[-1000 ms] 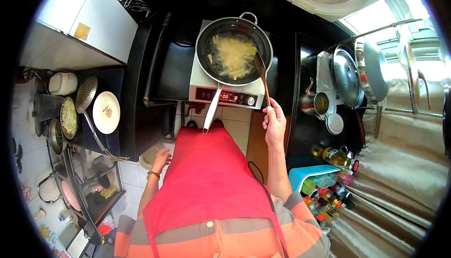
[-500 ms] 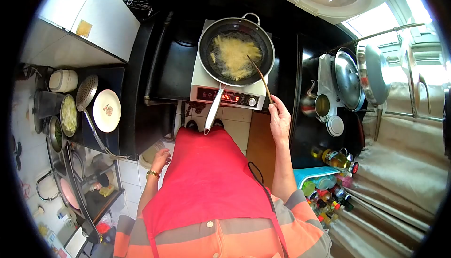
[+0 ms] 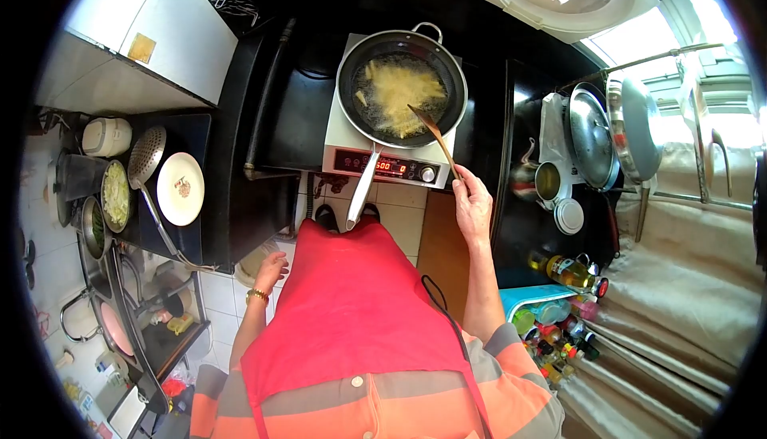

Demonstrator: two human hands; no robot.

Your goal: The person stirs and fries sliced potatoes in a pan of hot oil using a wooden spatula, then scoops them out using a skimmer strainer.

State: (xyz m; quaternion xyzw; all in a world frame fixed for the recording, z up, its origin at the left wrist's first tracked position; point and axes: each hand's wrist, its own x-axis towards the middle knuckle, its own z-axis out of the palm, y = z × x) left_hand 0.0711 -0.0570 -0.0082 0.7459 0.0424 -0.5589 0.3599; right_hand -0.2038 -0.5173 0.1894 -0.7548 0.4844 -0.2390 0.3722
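Note:
My right hand (image 3: 474,206) is closed round the handle of a wooden spatula (image 3: 438,138). The spatula's blade dips into the near right side of a dark frying pan (image 3: 349,102) with a long pale handle. Pale yellow sticks (image 3: 403,91), perhaps potato strips, lie in bubbling oil in the middle of the pan. The pan stands on a white induction cooker (image 3: 334,137) with a lit red display. At my left side, my left hand (image 3: 272,272) hangs low with loosely curled fingers, apart from the pan and holding nothing I can see.
On the left counter are a white plate (image 3: 168,187), a skimmer (image 3: 148,151) and a bowl of shredded pale green vegetable (image 3: 117,197). To the right stand a pan lid (image 3: 591,131), an oil bottle (image 3: 569,269) and a blue bin of bottles (image 3: 519,295).
The spatula has turned from edge-on to showing its flat side, and its tip has shifted slightly left and nearer to me. My right hand has moved slightly; the left barely.

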